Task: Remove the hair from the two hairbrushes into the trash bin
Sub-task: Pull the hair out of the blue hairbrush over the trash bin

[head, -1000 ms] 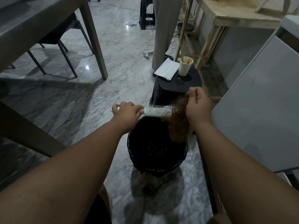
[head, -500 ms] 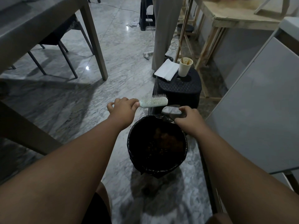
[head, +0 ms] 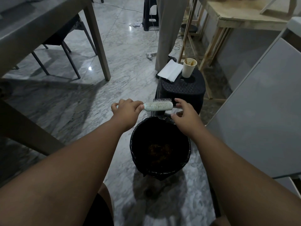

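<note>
I see a black trash bin (head: 162,174) with reddish-brown hair (head: 158,151) inside it. Above its rim the hairbrush (head: 158,106) is pale mint-white and speckled. Beyond the bin the stool (head: 182,88) is black with a woven lattice pattern. Under the bin the floor (head: 127,75) is grey-white veined marble.

Hair clump (head: 158,150) now off hairbrush (head: 158,106) and down in trash bin (head: 132,144), right hand (head: 184,115) emptied, raised beside brush head

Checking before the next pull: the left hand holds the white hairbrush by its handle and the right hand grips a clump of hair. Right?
Not quite. The head view shows the right hand open, holding nothing; the hair lies in the trash bin. The left hand does hold the white hairbrush by its handle.
</note>
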